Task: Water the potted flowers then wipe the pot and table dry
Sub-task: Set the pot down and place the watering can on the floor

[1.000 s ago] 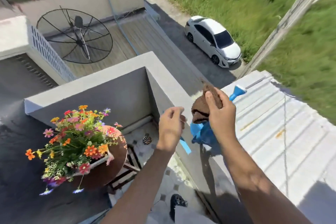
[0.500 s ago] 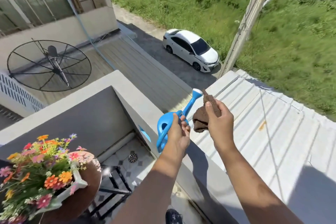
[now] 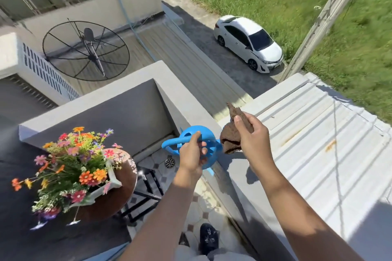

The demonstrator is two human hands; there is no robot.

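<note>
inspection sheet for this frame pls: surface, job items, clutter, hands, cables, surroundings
Surface: round brown table, mostly covered by the pot; wet or dry cannot be told.
Job's things: potted flowers in a white pot on the table; blue watering can held over the balcony corner; brown cloth bunched up.
Clutter: nothing seen.
Hands: left hand grips the watering can's handle; right hand holds the cloth.
Cables: blue hose or pipe running down the neighbouring wall.
Surroundings: grey parapet wall, tiled floor with drain, satellite dish, white car below, metal roof.
</note>
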